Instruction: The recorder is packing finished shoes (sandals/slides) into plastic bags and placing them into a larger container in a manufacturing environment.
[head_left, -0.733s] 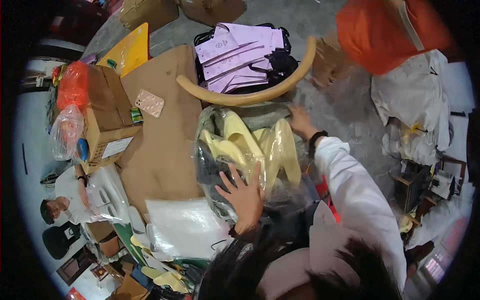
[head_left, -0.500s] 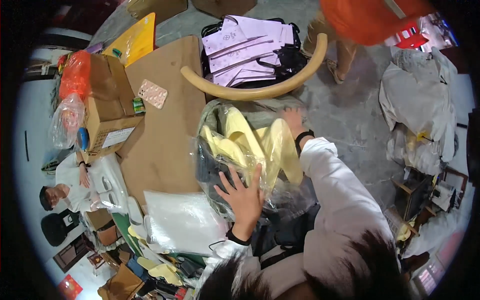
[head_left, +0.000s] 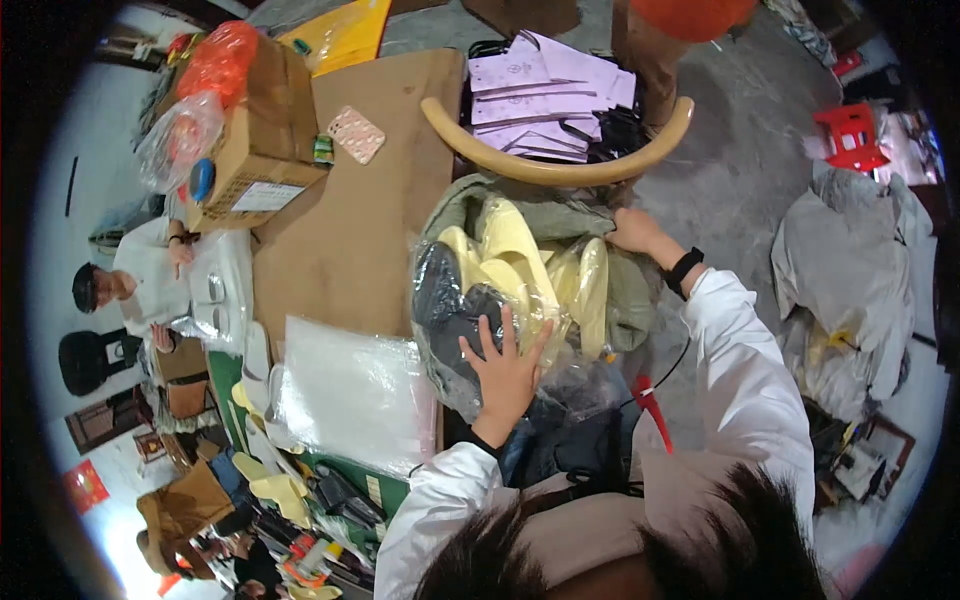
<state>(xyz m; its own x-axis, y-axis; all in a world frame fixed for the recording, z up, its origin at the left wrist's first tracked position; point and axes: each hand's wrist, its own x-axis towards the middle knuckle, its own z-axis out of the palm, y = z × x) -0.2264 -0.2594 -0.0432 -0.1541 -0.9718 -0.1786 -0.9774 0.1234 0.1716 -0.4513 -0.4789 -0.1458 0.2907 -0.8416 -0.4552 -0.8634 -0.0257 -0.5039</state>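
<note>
The left hand [head_left: 503,385], grip open and fingers spread, rests on clear plastic [head_left: 578,378] beside dark slippers [head_left: 437,285]. Beyond it, yellow slippers [head_left: 512,245] lie within the mouth of a grey-green sack [head_left: 632,300], long axes running away from the person, the middle ones tilting leftward at their far ends; toe direction cannot be told. The right hand [head_left: 637,232] has its grip closed on the sack's far-right edge, near a curved wooden rail [head_left: 575,175].

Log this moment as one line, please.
left hand: spread over bagged slippers | right hand: gripping sack rim | slippers: yellow and dark | purple bags: beyond curved rail
</note>
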